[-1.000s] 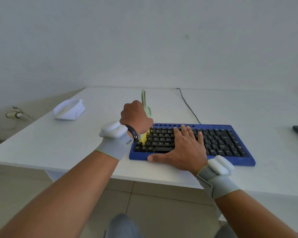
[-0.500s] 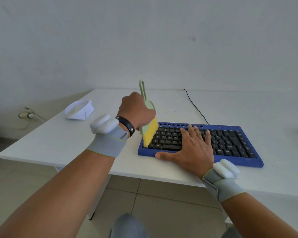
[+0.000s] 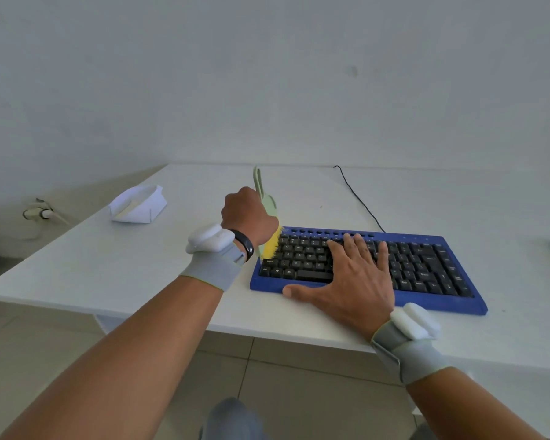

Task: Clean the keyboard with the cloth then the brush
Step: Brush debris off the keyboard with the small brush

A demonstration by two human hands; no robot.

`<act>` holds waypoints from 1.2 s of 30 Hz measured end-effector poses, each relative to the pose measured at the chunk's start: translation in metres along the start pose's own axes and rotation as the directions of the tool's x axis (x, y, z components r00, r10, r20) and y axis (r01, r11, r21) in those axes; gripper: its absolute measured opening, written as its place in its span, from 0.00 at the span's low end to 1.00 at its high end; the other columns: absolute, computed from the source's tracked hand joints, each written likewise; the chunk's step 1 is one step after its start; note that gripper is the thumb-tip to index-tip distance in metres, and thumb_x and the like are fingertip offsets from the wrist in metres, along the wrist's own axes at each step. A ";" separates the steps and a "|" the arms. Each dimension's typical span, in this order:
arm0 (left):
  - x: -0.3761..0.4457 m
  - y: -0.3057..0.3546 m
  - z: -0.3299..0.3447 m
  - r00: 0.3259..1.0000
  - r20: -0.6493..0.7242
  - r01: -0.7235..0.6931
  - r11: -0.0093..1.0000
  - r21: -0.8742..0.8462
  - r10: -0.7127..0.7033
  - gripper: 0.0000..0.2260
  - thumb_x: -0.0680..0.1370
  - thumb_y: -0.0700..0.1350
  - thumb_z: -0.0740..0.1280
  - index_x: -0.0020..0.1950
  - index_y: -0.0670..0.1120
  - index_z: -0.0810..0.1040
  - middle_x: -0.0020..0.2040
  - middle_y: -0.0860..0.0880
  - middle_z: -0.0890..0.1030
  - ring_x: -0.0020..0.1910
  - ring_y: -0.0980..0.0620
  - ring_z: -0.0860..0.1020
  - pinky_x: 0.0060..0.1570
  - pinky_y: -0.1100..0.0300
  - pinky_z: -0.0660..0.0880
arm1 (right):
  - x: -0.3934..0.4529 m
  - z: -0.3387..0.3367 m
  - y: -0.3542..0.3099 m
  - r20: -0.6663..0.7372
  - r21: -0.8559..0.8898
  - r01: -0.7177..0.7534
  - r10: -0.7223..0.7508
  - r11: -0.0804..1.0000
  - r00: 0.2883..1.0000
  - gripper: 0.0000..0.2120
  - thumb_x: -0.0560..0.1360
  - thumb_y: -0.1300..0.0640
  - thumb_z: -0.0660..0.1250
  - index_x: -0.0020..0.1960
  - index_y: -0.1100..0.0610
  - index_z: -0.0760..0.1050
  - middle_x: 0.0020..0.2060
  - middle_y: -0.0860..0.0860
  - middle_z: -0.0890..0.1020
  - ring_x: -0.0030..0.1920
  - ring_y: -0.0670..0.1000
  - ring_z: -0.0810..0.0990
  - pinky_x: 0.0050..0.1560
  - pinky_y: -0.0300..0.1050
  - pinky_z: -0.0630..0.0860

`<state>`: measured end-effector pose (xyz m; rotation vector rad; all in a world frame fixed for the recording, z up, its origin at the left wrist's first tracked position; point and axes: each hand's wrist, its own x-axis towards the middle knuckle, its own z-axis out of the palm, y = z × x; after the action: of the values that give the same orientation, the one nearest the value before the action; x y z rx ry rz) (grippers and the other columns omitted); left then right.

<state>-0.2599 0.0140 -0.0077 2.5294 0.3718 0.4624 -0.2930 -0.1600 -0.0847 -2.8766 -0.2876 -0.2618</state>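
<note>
Pale green plastic is what the left hand (image 3: 248, 217) is gripping: the handle of the brush (image 3: 265, 204), with the fingers curled tightly around it and the handle end pointing up and away. Its yellow bristles (image 3: 272, 246) are touching the keys at the left end of the keyboard (image 3: 362, 265), which is lying on the white table (image 3: 140, 265) near the front edge. The right hand (image 3: 353, 281) is pressing flat on the middle keys, fingers straight and spread, thumb on the blue frame.

For brushing well, the person is probably needing short, light strokes along the rows, so that dust is leaving the gaps, while the flat hand is stopping the keyboard from sliding.

Hidden things: the left fingers behind the fist, the keys under the right palm. The folded white cloth (image 3: 138, 204) is lying well apart, at the left.
</note>
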 end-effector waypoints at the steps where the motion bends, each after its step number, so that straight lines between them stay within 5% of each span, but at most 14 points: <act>1: -0.003 0.001 -0.002 1.000 0.011 -0.003 1.000 0.009 0.003 0.08 0.72 0.39 0.69 0.43 0.41 0.69 0.47 0.42 0.75 0.41 0.43 0.74 0.37 0.56 0.71 | 0.001 -0.001 0.002 -0.010 -0.002 0.000 0.000 1.000 1.000 0.62 0.53 0.13 0.47 0.77 0.50 0.55 0.79 0.53 0.53 0.79 0.51 0.44 0.75 0.60 0.34; 10: -0.033 0.003 -0.025 0.994 0.108 -0.041 0.994 0.103 0.030 0.11 0.73 0.43 0.69 0.47 0.41 0.68 0.46 0.44 0.73 0.42 0.44 0.74 0.36 0.58 0.70 | 0.000 -0.002 0.002 -0.041 -0.011 0.006 -0.006 1.000 0.999 0.61 0.54 0.13 0.45 0.76 0.50 0.57 0.78 0.53 0.56 0.79 0.52 0.47 0.75 0.60 0.35; 17: -0.001 0.015 -0.023 0.994 -0.096 -0.064 0.994 -0.086 0.055 0.14 0.71 0.39 0.67 0.33 0.44 0.63 0.33 0.48 0.68 0.32 0.47 0.69 0.25 0.61 0.60 | -0.002 -0.002 0.002 -0.096 -0.017 0.031 -0.032 0.999 0.995 0.59 0.56 0.14 0.46 0.75 0.51 0.60 0.78 0.53 0.57 0.79 0.51 0.48 0.75 0.59 0.34; 23: 0.001 0.006 0.000 0.999 -0.047 -0.021 0.999 -0.034 0.020 0.08 0.73 0.38 0.68 0.41 0.41 0.68 0.50 0.38 0.78 0.44 0.40 0.76 0.38 0.55 0.70 | -0.004 0.000 0.001 -0.109 -0.025 0.046 -0.048 0.999 0.993 0.58 0.57 0.14 0.47 0.75 0.51 0.61 0.78 0.53 0.58 0.79 0.51 0.48 0.75 0.58 0.34; 30: -0.029 -0.011 -0.007 1.000 -0.029 -0.002 0.999 0.035 0.003 0.12 0.71 0.37 0.68 0.36 0.43 0.64 0.40 0.44 0.72 0.37 0.45 0.72 0.26 0.60 0.62 | -0.004 -0.001 0.000 -0.105 -0.011 0.052 -0.053 0.999 0.993 0.60 0.56 0.14 0.46 0.76 0.52 0.60 0.78 0.53 0.58 0.79 0.51 0.49 0.76 0.58 0.34; 36: -0.050 -0.012 -0.018 1.000 0.016 -0.015 0.999 0.042 0.015 0.13 0.71 0.40 0.68 0.36 0.44 0.63 0.39 0.46 0.70 0.39 0.43 0.73 0.27 0.60 0.63 | -0.007 -0.004 0.001 -0.081 0.014 0.056 -0.055 0.998 0.995 0.60 0.54 0.14 0.49 0.75 0.50 0.60 0.78 0.51 0.59 0.78 0.50 0.50 0.76 0.58 0.35</act>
<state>-0.3139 0.0144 -0.0125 2.5769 0.3603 0.4442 -0.2998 -0.1634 -0.0827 -2.8363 -0.3534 -0.3830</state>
